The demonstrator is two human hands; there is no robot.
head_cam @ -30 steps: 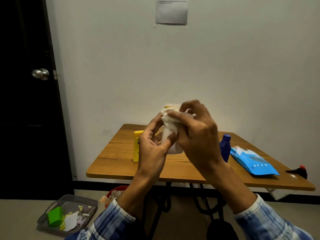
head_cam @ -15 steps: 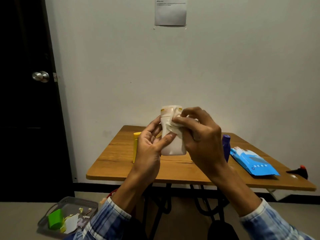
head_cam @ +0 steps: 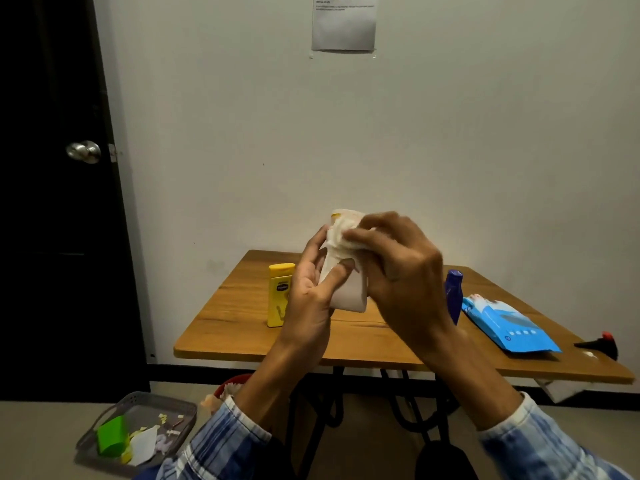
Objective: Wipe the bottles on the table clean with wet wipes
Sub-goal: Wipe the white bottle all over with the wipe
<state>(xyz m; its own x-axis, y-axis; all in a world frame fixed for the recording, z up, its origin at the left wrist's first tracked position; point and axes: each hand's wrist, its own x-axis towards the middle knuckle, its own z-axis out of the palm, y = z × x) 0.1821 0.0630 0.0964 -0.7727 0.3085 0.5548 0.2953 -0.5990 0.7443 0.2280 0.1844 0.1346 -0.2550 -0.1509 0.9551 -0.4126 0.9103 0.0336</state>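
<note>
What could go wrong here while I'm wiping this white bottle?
The left hand grips the white bottle in mid-air while the right hand rubs the wet wipe near its top; once wet, it might slip. The blue bottle and yellow bottle stand upright on the table; a dropped bottle could topple them.

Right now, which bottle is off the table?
The white bottle, gripped in the left hand; the yellow bottle and blue bottle stand on the table.

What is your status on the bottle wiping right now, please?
Left hand grips the white bottle, held up off the table. Right hand pinches the wet wipe against its top. Yellow bottle and blue bottle stand on the table; nothing blocking.
</note>
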